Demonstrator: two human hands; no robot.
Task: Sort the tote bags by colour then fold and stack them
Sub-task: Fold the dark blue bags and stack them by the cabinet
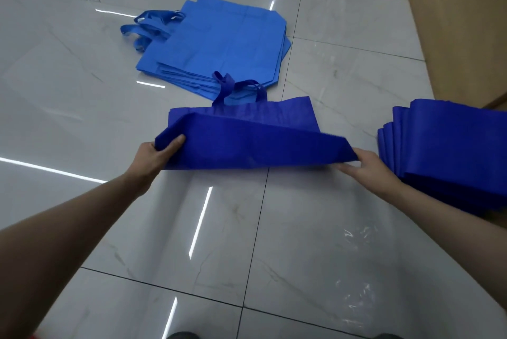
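- We hold the dark blue non-woven tote bag [247, 141] low over the glossy grey tiled floor [247, 229], straight ahead, handles pointing away.
- Our left hand [160, 150] pinches its left corner, thumb on top; our right hand [367, 166] grips the right corner.
- The bag's long axis runs left to right between the hands.
- The stack of folded dark blue bags [444, 146] lies just beside the right hand, so we judge that hand should lead the transfer.
- The pile of flat lighter blue tote bags [219, 45] lies beyond the bag.
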